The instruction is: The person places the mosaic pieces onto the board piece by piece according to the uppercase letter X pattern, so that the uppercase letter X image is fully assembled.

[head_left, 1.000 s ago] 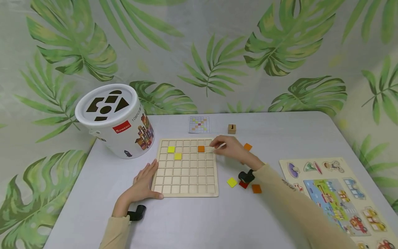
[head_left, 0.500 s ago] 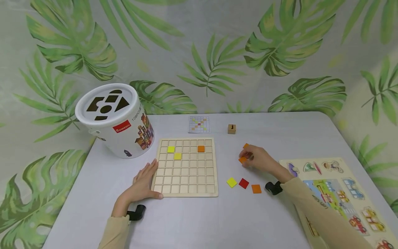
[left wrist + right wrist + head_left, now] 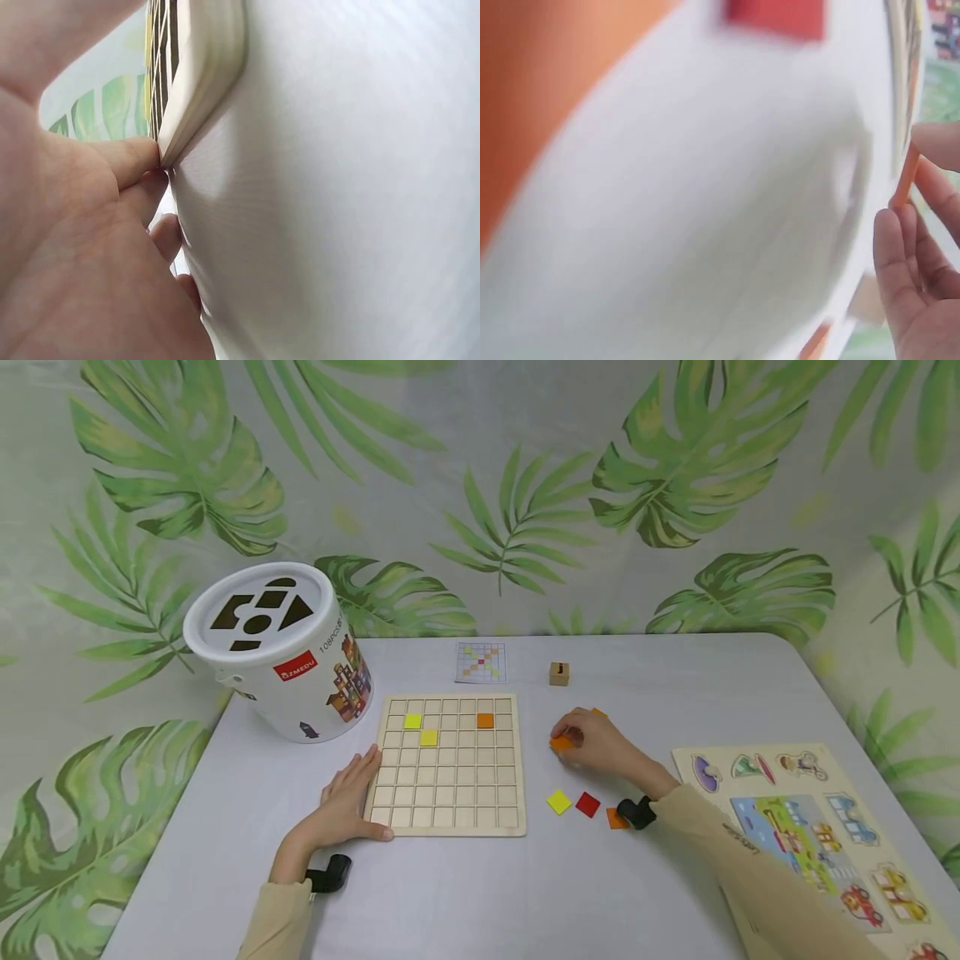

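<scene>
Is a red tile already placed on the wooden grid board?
No. The wooden grid board holds only two yellow tiles and one orange tile; the red tile lies on the table.

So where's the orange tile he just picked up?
In the head view, the orange tile is pinched in the right hand, just right of the wooden grid board, above the loose yellow tile.

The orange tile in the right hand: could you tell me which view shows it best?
The head view: the orange tile appears whole, pinched by the right hand. The right wrist view shows only its thin edge, blurred; the left wrist view misses it.
</scene>
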Available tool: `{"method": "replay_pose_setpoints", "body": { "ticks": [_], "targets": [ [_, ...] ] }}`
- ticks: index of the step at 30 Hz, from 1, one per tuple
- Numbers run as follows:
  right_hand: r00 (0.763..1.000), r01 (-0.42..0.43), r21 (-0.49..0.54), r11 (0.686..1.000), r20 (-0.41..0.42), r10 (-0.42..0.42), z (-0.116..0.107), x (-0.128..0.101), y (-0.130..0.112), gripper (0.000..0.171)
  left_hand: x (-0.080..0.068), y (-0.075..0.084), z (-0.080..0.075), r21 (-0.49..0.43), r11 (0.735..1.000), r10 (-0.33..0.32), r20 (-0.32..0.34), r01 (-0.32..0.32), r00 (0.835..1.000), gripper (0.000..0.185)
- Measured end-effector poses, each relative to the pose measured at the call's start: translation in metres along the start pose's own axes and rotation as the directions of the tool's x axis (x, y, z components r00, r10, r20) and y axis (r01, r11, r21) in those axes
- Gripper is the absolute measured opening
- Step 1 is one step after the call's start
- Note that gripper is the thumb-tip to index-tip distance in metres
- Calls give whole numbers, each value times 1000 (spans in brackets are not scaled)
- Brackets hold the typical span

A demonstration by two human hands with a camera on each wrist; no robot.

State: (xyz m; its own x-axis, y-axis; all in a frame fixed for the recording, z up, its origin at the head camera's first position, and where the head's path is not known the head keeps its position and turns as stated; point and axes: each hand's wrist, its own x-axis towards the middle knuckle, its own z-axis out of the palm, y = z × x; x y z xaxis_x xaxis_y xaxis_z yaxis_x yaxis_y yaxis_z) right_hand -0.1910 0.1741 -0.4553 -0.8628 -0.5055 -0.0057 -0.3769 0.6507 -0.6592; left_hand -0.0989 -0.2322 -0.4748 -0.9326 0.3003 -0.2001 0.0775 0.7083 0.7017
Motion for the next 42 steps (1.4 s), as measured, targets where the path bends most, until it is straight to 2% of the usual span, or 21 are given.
{"method": "replay_pose_setpoints", "body": {
  "ticks": [7, 12, 16, 19, 22, 26, 35, 42],
  "targets": [
    [995, 96, 117, 989, 15, -98, 19, 32, -36, 24, 0, -2, 1, 3, 1000, 0, -7, 0, 1000, 123],
    [986, 146, 152, 977, 52, -155, 38, 58, -54, 22, 1, -3, 1, 8, 1000, -5, 0, 5, 1000, 123],
    [977, 173, 140, 975, 100, -188, 49, 74, -65, 25, 1, -2, 2, 10, 1000, -4, 1, 4, 1000, 123],
    [968, 211, 69, 975, 123, -218, 56, 82, -71, 26, 0, -2, 2, 12, 1000, -7, 3, 7, 1000, 123],
    [963, 243, -16, 970, 125, -239, 60, 86, -75, 28, 0, -1, 2, 11, 1000, -9, 4, 9, 1000, 123],
    [964, 239, -59, 969, 133, -230, 63, 87, -78, 32, 0, -1, 2, 3, 1000, -4, -4, 4, 1000, 122],
    [978, 185, -56, 981, 106, -178, 65, 82, -78, 29, 0, -2, 2, 16, 1000, -5, -7, 5, 1000, 122],
    [981, 170, 10, 985, 93, -171, 59, 79, -71, 29, 0, -2, 2, 19, 1000, 3, -5, -3, 1000, 122]
  ]
}}
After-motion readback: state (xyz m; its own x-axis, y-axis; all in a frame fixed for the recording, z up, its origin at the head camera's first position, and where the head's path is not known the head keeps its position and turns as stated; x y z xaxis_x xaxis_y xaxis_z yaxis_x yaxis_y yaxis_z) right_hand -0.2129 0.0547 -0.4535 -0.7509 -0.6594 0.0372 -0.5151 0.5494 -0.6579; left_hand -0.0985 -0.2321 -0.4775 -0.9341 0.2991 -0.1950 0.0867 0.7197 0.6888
